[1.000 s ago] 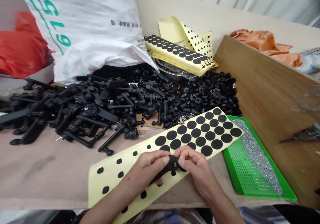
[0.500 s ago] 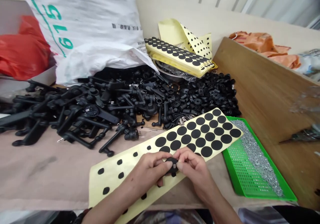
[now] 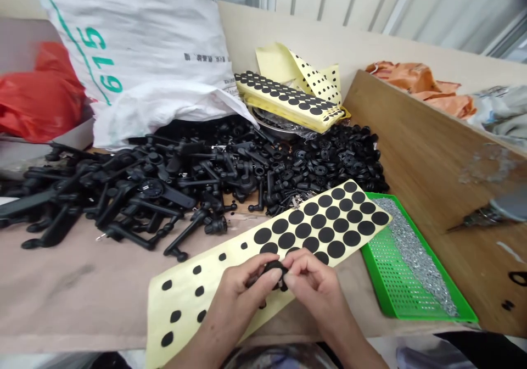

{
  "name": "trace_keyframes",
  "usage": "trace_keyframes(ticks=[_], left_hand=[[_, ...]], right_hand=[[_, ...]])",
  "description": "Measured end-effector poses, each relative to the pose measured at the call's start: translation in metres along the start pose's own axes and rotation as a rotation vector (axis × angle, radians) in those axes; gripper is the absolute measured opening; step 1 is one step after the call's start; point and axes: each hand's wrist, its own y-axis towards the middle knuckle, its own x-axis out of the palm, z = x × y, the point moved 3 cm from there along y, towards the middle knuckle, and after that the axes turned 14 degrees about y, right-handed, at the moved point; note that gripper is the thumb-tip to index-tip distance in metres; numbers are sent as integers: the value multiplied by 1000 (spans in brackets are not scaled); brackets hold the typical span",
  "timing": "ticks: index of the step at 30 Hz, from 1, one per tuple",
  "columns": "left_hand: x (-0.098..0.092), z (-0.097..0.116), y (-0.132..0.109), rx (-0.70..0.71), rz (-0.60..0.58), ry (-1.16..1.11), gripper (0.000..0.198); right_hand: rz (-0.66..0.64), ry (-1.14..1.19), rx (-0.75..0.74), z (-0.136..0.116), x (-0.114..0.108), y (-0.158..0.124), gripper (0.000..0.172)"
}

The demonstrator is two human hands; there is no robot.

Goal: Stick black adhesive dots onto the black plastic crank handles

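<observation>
My left hand [image 3: 241, 289] and my right hand [image 3: 317, 286] meet over a yellow backing sheet of black adhesive rubber dots [image 3: 193, 286]. Both hands pinch a small black plastic part [image 3: 274, 268] between their fingers, and the fingers hide most of it. Large round dots fill the sheet's far end, and smaller dots are scattered on its near end. Both hands rest just above the sheet, and I cannot tell whether they touch it.
Black plastic parts [image 3: 144, 193] lie heaped behind the sheet, beside a pile of round black pieces [image 3: 337, 160]. A green perforated tray [image 3: 395, 273] holds silver screws [image 3: 415, 253] to the right. A wooden board [image 3: 428, 149] and a metal tool [image 3: 489, 216] lie beyond it.
The black part has turned between my fingers and shows less of its length. My hands have drawn slightly closer around it. The whole view has shifted slightly.
</observation>
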Motion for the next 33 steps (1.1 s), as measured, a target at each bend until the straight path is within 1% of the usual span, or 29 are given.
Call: trace_keyframes(ticks=[3,6,9,11,13,17,19,23,25,27,30,32,33], left_hand=[[-3,4,-3,28,14,-57,28],[-6,8,-10,21,70,-143,25],[-7,11,-17,-25,126,-213,24],[-7,12,-22,-46,143,-238,25],[-6,14,-26,-48,145,-271,27],[-1,16,-34,-16,135,-373,27],[1,14,-38,1,112,-409,28],[1,8,-47,-45,52,-493,34],[1,5,-50,-78,61,-528,33],[0,3,-51,-75,73,-520,31],[-5,-4,-53,-60,73,-457,28],[-16,-14,-60,-63,66,-338,25],[-26,-20,-66,-64,77,-247,22]], right_hand=[[-49,93,26,0,0,-4,9],[-86,268,98,1,0,-10,15],[-82,445,140,3,2,-13,19],[-63,492,151,5,5,-13,21],[-53,396,125,6,9,-12,22],[-138,-51,-90,-2,24,-12,12],[-187,-181,-172,-7,31,-15,12],[-257,-254,-170,-8,38,-23,22],[-306,-266,-164,-6,39,-28,25],[-365,-272,-166,-4,42,-32,28],[-433,-324,-191,-4,48,-38,29],[-492,-404,-215,-6,53,-41,31],[-533,-449,-219,-8,55,-41,32]])
